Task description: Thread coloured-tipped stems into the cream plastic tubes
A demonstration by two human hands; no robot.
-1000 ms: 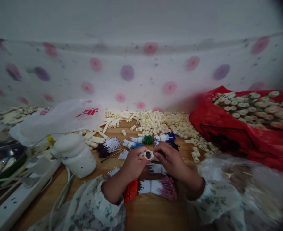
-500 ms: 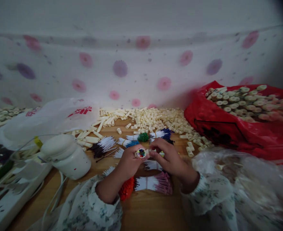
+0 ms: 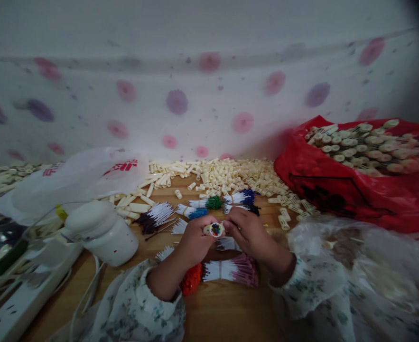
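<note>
My left hand (image 3: pixel 197 241) is closed around a cream pen barrel (image 3: pixel 216 230). Its round open end faces me, and small coloured tips, among them red, blue, yellow and green, show inside. From the right, my right hand (image 3: pixel 250 234) pinches at the barrel's edge; its fingertips are partly hidden. Beneath and around both hands lie bundles of white pen refills with coloured ends: pink refills (image 3: pixel 230 270), red refills (image 3: pixel 190 279), green refills (image 3: pixel 205 203), blue refills (image 3: pixel 192 212), navy refills (image 3: pixel 240 196) and dark refills (image 3: pixel 155 216).
Loose cream pen parts (image 3: pixel 230 175) are heaped along the back. A red bag (image 3: pixel 302 175) full of pens stands right, behind a clear plastic bag (image 3: pixel 358 256). At left are a white plastic bag (image 3: pixel 77 180), a white jar-shaped appliance (image 3: pixel 106 232) and a power strip (image 3: pixel 27 294).
The camera view has shifted slightly. The barrel's open end has turned a little more toward me, and my right fingers have moved in closer against it.
</note>
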